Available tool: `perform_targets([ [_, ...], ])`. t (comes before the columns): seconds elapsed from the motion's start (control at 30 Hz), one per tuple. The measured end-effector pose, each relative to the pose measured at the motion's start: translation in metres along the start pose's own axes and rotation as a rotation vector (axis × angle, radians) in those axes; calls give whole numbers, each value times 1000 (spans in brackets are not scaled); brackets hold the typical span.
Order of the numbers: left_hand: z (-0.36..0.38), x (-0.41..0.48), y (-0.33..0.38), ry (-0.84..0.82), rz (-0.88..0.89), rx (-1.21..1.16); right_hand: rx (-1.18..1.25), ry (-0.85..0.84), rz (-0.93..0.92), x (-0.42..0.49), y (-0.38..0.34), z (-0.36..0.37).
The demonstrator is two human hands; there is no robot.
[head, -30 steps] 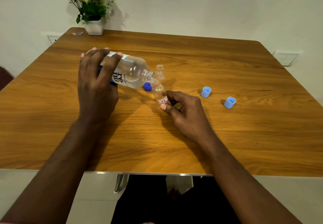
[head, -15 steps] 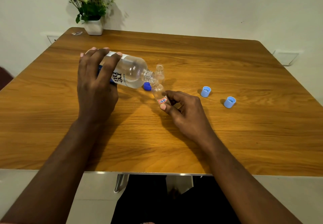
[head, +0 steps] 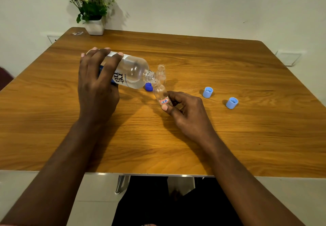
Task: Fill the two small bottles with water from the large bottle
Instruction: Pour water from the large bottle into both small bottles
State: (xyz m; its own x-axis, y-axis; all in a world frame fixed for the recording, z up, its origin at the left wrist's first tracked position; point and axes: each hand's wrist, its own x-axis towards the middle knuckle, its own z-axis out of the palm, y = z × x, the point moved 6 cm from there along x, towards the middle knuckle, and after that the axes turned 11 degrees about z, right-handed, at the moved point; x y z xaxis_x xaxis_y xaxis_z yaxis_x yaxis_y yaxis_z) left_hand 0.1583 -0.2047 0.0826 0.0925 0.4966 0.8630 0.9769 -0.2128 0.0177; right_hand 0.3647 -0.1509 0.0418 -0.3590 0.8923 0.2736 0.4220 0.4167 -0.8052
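Pour under way, centre of frame. Left hand grips the large bottle round its labelled body, fingers spread and curled over the top. The bottle is tipped nearly level, its open mouth touching the mouth of the first small bottle. Right hand pinches that small bottle low down, thumb and fingertips beside its red-bordered label, holding it slanted toward the pour. Judgement: hold the two mouths together, raise the large bottle's base slowly for a thin flow, and straighten the small bottle as it fills; the narrow neck could easily overflow onto the table. Contents: large bottle partly full of clear water; level in the held bottle unreadable. Second small bottle stands upright just behind, uncapped, apparently empty. Dark blue cap lies under the large bottle's neck; near light blue cap and far light blue cap lie right of centre
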Motion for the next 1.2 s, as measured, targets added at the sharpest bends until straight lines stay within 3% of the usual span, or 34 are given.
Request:
perform_targets([
  [1.2,0,1,0,-9,13,17,8,-17,6,0,0,0],
])
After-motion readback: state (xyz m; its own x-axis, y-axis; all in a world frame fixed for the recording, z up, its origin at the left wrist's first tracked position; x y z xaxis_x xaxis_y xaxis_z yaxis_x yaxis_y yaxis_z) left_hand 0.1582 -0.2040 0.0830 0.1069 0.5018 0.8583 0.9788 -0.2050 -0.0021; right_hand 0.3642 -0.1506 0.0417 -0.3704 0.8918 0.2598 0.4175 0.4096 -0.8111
